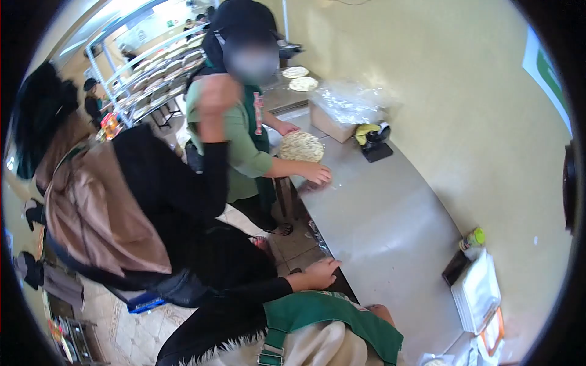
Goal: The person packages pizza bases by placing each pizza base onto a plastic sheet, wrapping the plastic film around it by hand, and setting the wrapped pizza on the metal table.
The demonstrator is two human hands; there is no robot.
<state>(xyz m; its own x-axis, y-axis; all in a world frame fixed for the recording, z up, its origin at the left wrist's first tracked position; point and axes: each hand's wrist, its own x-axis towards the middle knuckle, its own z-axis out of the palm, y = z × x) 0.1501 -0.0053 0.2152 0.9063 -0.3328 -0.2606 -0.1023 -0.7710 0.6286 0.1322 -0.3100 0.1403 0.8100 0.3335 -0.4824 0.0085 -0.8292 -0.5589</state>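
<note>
At the near edge of the steel table [381, 213], my left hand [316, 275] appears to rest with its fingers loosely bent, and I see nothing held in it. A dark sleeve covers that arm. Only a small patch of my right hand [381, 313] shows beyond my green apron [342, 323], close to the table; its fingers are hidden. Farther along the table, a co-worker in a green apron has both hands around a round flatbread [302, 147] with a speckled top.
A person in black with a brown scarf [104, 207] is close on my left, one raised hand blurred. Against the wall are a cardboard box [329, 120] with clear plastic bags, a white basket [479, 293] and a green-lidded jar [472, 240]. Racks [159, 79] of bread stand behind.
</note>
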